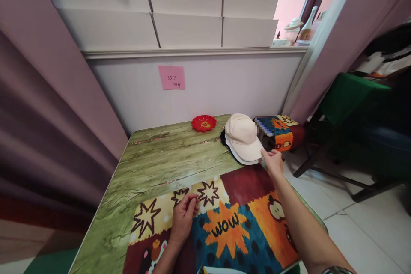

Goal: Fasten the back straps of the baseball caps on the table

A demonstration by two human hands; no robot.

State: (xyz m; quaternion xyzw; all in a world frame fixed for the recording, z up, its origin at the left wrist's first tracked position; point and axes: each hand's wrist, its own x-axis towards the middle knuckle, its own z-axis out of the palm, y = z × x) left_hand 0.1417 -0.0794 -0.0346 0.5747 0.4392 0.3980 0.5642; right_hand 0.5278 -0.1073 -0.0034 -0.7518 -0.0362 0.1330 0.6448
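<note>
Plainly, from the head view, the lower layers of the cap stack are mostly hidden: beneath the cream cap (242, 130) only slivers of a white cap (236, 154) and a dark cap (222, 139) show. A pixelated patch blurs what lies just right of them, and a pale object (221, 270) is cut off by the bottom edge. The right hand (272, 161) has its thumb and fingers nearly together, pinching the cream cap's brim at its right edge. The left hand (185, 216) is loosely curled over the patterned mat (247, 182); its palm is hidden, so I cannot tell whether it grips anything. The caps sit near the counter's (154, 154) right edge; bare surface stretches left, with a red dish (203, 123) by the wall (224, 81).
</note>
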